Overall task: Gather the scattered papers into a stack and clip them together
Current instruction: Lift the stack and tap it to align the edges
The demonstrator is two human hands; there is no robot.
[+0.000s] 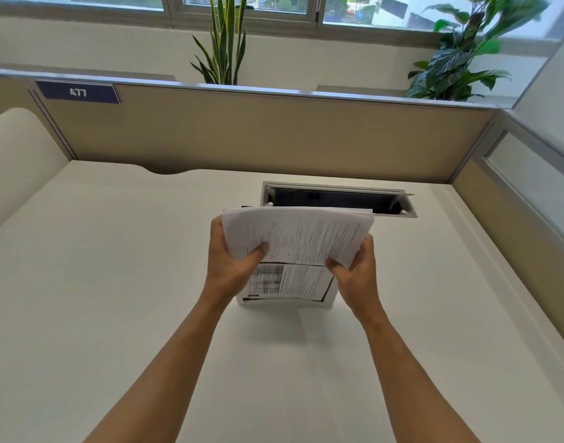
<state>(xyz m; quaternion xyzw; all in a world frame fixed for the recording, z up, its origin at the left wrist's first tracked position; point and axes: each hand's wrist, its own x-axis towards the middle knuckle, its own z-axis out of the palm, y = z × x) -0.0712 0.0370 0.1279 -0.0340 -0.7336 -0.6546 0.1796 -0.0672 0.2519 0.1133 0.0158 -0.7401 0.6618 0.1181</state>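
The printed text on the papers (301, 238) was too small and blurred to read, and a dark table or figure on the lower sheet was smeared beyond making out. The fingers of both hands were mostly hidden behind the sheets; only the thumbs showed on the front. The stack stood on its lower edge on the tabletop (98, 282), near the middle, with its upper sheets bent toward the camera and its long axis running roughly up from the tabletop. The left hand (232, 266) gripped the left edge, thumb pressed on the top page; the right hand (354, 270) pinched the right edge. Behind the papers an open cable hatch (338, 199) was partly covered. A blue label (78, 92) on the partition (274, 135) read "477".
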